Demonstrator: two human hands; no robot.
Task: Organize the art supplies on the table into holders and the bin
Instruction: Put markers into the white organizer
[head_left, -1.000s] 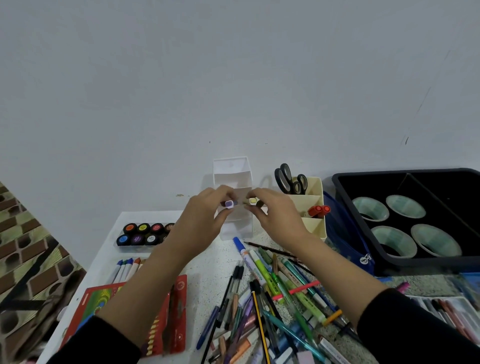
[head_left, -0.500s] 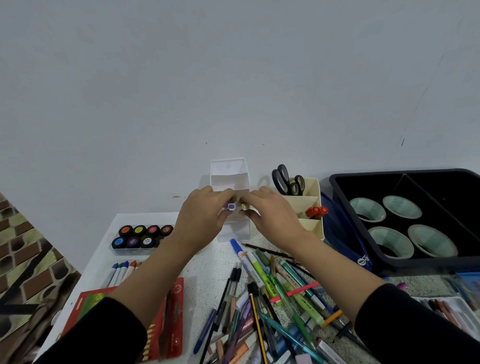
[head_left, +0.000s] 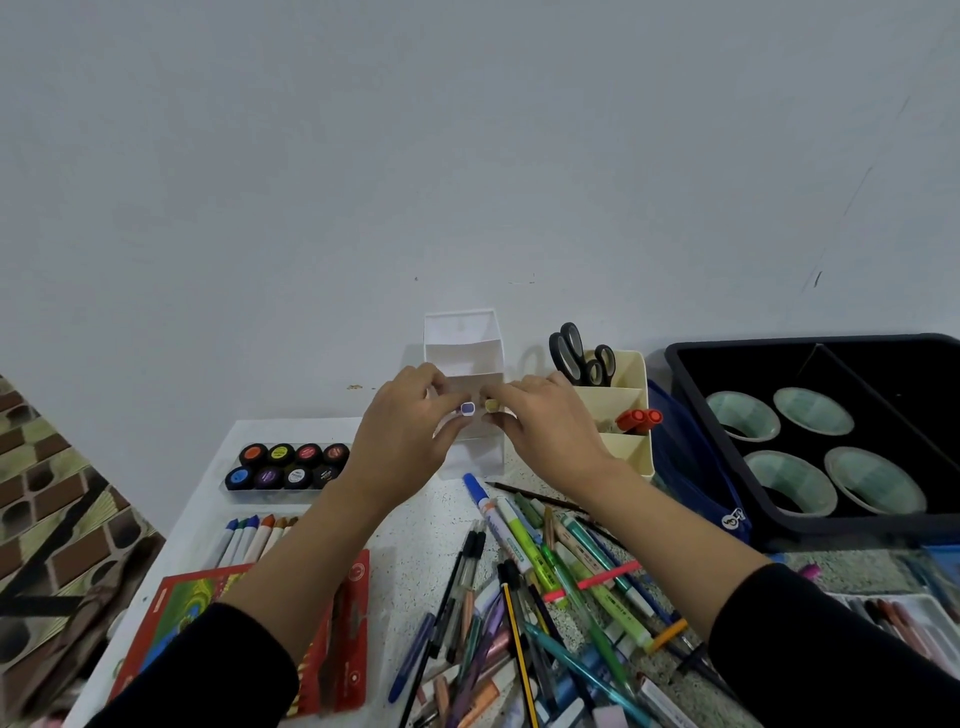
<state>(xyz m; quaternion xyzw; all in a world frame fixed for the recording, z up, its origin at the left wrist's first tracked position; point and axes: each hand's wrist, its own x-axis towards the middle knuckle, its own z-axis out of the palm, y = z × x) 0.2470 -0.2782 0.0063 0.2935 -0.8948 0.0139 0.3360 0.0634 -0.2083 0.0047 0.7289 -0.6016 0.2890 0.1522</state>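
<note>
Purple marker and yellow marker sit side by side, almost touching, at the lower front of the white holder, which stands at the table's 12 o'clock edge. The left hand pinches the purple one in curled fingertips and the right hand pinches the yellow one. Only their ends show, facing the camera. The barrels are hidden in the fingers, so the long axes likely run away from the wearer, toward 12 o'clock. Farther out, a cream holder with scissors stands at 2 o'clock, the black bin at 3 o'clock, paint pots at 9 o'clock and a loose pile of pens at 6 o'clock. The risk is that two markers fed in together could knock each other, catch the rim or shove the holder back, because both hands crowd one narrow slot.
</note>
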